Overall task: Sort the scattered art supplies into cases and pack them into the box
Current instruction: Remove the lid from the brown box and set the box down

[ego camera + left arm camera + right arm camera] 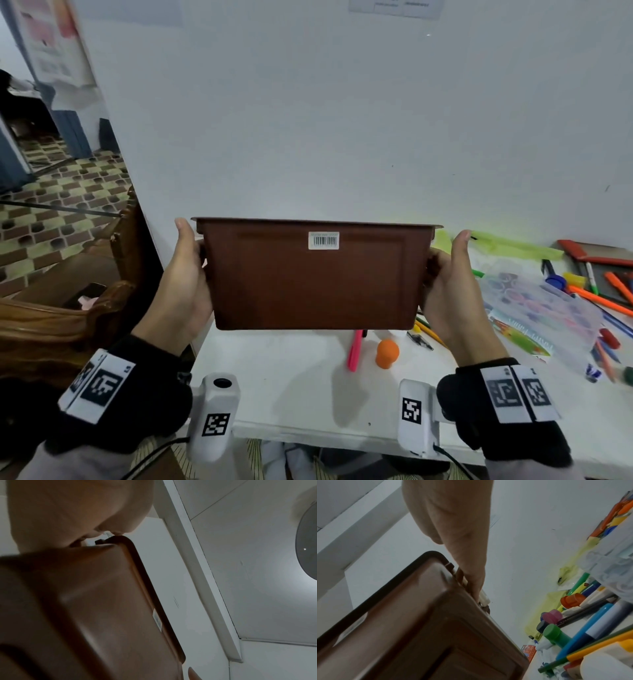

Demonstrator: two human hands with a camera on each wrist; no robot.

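Note:
A brown plastic box [313, 284] with a barcode sticker hangs in the air above the white table [291, 394], its near side facing me. My left hand [183, 284] grips its left end and my right hand [452, 291] grips its right end, thumbs up by the rim. The inside of the box is hidden. In the left wrist view the box [82, 608] fills the lower left under my left hand [77, 507]. In the right wrist view my right hand [453, 534] holds the side handle of the box [419, 628].
Under the box lie a pink marker [354, 349] and an orange sponge dabber [387, 353]. A clear plastic case [544, 308], a lime pouch [507, 245], pens, markers and pencils [596, 298] crowd the table's right side. A wooden chair [68, 318] stands left, a white wall behind.

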